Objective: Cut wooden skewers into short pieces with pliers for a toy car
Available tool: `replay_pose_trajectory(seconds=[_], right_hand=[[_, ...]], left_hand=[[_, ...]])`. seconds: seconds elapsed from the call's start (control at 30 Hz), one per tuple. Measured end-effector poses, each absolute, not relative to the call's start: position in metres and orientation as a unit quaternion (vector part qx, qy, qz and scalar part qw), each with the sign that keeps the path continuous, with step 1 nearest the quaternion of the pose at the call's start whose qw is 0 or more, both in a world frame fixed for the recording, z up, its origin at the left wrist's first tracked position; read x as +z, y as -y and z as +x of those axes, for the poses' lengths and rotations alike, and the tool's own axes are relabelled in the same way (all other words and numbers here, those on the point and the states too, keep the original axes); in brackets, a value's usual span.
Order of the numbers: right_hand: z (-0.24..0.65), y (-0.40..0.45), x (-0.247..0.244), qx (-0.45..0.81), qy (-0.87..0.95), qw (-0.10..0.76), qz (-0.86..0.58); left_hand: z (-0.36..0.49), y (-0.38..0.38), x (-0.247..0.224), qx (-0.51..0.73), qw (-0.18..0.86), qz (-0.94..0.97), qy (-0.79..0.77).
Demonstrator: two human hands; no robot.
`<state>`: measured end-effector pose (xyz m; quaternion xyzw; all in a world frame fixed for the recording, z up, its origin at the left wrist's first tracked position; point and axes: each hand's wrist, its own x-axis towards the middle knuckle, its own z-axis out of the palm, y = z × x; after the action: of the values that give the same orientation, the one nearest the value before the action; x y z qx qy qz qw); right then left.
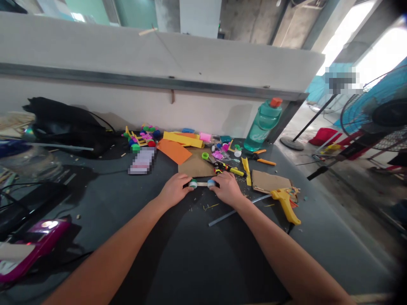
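Both hands are low over the dark tabletop, each pinching a bottle cap. My left hand [175, 189] is closed on a green and white cap [193, 183]. Between the fingers of my right hand [228, 189] is a pale blue and white cap [211, 183]. A thin pale stick [202, 184] spans the gap from one cap to the other; whether its ends enter the caps is hidden. Just beyond the hands lie a piece of cardboard [192, 165] and a yellow-and-black cutter [237, 170]. Small yellow scraps [211, 206] are scattered nearer me.
A yellow glue gun [286, 206] lies at right beside a cardboard piece [270, 181] and a clear glue stick [222, 218]. Orange-handled pliers [262, 159] and a green water bottle [262, 127] are farther back. Orange paper [176, 151], a phone [142, 161] and a black bag [66, 127] are leftward.
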<state>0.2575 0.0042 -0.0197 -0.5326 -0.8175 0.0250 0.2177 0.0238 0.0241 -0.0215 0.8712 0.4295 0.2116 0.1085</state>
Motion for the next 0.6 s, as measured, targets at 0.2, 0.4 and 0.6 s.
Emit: replay_pose_trajectory(seconds=[0.2, 0.4, 0.6], right_hand=[[0.2568, -0.0057, -0.0213, 0.028, 0.818, 0.217, -0.532], [0.2575, -0.0042, -0.0191, 0.025, 0.818, 0.209, -0.536], [0.2587, -0.0034, -0.0183, 0.017, 0.81, 0.197, -0.552]], left_hand=[[0.0238, -0.0236, -0.0216, 0.212, 0.112, 0.869, -0.432], [0.0244, -0.0199, -0.0237, 0.231, 0.116, 0.859, -0.443], [0.0264, -0.0216, -0.0261, 0.243, 0.118, 0.859, -0.434]])
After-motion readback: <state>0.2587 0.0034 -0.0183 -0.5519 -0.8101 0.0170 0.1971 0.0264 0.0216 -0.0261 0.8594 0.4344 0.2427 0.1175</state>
